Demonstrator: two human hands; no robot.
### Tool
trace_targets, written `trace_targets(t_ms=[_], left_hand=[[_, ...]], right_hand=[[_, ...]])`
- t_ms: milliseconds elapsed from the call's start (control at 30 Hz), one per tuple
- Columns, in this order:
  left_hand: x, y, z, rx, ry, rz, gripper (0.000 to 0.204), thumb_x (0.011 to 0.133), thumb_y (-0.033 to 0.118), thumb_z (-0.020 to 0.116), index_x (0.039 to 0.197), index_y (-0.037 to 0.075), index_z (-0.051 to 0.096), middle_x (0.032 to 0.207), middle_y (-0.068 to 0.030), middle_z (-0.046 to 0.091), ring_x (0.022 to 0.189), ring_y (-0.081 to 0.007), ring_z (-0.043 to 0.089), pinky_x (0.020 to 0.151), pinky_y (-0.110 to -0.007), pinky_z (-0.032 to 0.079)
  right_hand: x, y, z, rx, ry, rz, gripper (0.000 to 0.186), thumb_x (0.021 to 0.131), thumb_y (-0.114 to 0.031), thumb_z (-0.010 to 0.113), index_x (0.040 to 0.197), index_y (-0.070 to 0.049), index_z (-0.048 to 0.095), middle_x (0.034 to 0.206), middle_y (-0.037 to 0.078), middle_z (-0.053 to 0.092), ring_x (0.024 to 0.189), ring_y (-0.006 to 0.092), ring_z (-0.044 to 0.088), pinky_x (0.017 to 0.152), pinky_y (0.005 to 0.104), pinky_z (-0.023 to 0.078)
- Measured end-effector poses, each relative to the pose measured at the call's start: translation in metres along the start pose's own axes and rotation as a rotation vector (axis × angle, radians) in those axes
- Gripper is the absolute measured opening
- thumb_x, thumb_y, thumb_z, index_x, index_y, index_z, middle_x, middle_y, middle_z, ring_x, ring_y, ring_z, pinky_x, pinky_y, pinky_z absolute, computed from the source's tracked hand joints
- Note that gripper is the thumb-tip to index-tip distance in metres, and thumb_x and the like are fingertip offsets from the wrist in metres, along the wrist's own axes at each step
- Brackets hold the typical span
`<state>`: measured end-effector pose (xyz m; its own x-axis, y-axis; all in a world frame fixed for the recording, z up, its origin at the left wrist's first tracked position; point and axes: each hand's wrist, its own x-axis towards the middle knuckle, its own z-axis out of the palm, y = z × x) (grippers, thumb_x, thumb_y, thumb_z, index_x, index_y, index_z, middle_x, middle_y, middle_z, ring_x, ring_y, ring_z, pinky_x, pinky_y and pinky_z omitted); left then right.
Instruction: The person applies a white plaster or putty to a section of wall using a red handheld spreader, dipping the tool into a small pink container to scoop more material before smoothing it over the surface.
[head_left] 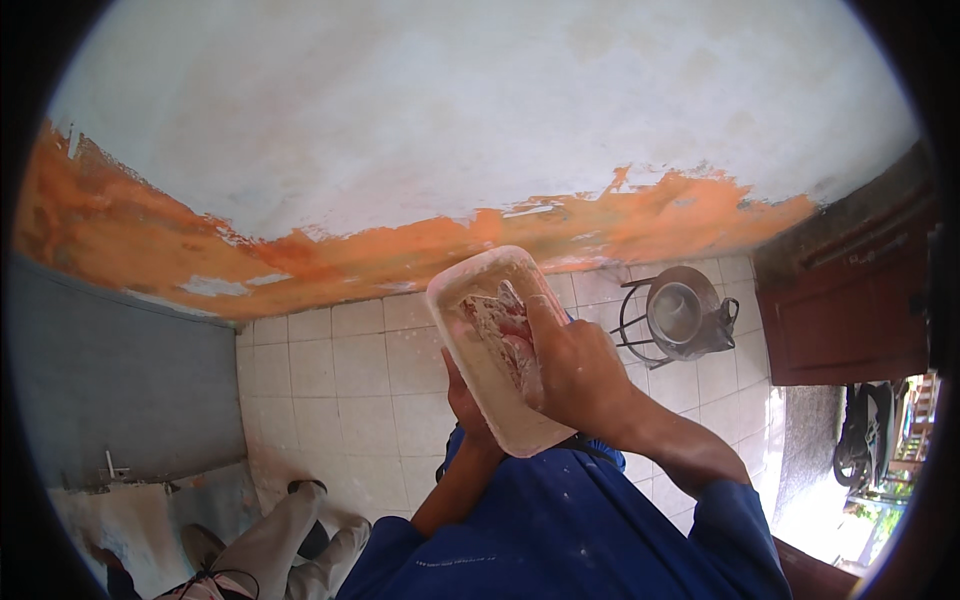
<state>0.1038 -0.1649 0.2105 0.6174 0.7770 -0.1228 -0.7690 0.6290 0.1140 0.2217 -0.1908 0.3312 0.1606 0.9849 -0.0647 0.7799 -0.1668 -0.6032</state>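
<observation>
As I read the head view from my remote post, I list the following.

Tray (545, 436): oblong, pale, held up over the tiled floor (365, 375), before a white-and-orange wall (480, 120); its far edge leans left.

Left hand (466, 400): against the tray's left edge, toward the near corner. Most fingers are hidden, so I cannot tell whether it clamps or merely props.

Right hand (578, 365): across the tray's right edge, fingers closed on a tool (495, 316), which lies inside, smeared; I cannot make out its full outline.

Stool (690, 274): on the floor, right of the tray, well apart; it carries a bowl (676, 312), with a dark bag (716, 335) at its near-right edge.

Co-worker (258, 548): pale trousers, lower left.

Hazards, in my judgement: if the left hand only props, a hard push of the tool near the right edge could roll the tray and spill its contents on the floor. Smears could make the tool slip in the fingers. A step right could knock the stool and tip the bowl; a step back and left could meet the co-worker's legs.
</observation>
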Motion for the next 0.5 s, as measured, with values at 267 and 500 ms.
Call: trace_targets(t_ms=[267,500], left_hand=[[-0.003,0.003,-0.010,0.064,-0.062,0.065,0.061,0.096,0.053,0.027,0.136,0.008,0.034,0.129,-0.0148,0.046,0.115,-0.0306,0.048,0.101,-0.045,0.038],[-0.003,0.000,-0.009,-0.018,0.060,0.056,0.059,0.096,0.052,0.028,0.136,0.008,0.035,0.129,-0.0147,0.046,0.116,-0.0308,0.048,0.100,-0.044,0.038]], right_hand=[[-0.018,0.005,0.008,0.018,-0.088,0.023,0.039,0.072,-0.007,0.064,0.100,0.005,0.040,0.063,0.024,0.057,0.060,0.0414,0.059,0.055,0.0475,0.048],[-0.009,0.010,0.019,0.122,0.033,-0.049,0.033,0.072,-0.007,0.063,0.093,0.004,0.041,0.061,0.024,0.056,0.059,0.0423,0.058,0.054,0.0473,0.047]])
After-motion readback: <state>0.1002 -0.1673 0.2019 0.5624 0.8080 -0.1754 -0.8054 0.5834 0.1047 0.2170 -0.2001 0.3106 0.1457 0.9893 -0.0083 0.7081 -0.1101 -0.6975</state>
